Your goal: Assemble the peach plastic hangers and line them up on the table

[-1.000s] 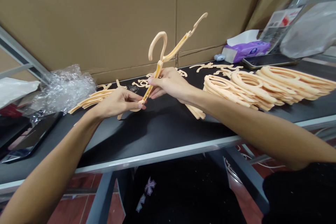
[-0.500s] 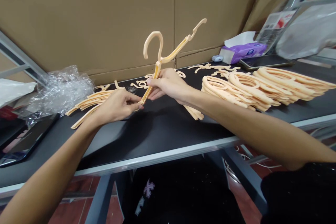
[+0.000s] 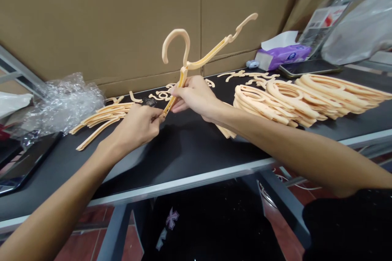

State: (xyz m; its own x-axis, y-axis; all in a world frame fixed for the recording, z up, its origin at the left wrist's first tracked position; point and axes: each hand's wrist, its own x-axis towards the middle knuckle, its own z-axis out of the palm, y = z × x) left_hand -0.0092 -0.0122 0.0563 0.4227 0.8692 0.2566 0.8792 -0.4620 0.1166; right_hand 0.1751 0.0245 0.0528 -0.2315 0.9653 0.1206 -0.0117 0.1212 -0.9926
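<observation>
A peach plastic folding hanger (image 3: 196, 59) stands tilted above the black table (image 3: 183, 155), hook up and one arm reaching up to the right. My right hand (image 3: 194, 96) grips its lower arm near the joint. My left hand (image 3: 137, 124) pinches the low end of that same arm just above the tabletop. Both hands are closed on the hanger.
Stacks of peach hanger rings (image 3: 306, 100) lie on the right, loose hanger arms (image 3: 101, 118) on the left, small peach parts (image 3: 248, 75) at the back. Crumpled clear plastic (image 3: 61, 102), a purple tissue pack (image 3: 281, 55), a phone (image 3: 309, 67) and cardboard (image 3: 122, 20) border the table.
The hanger's free arm has swung higher and further right, and the hook has risen a little. My left hand has closed tighter on the low end.
</observation>
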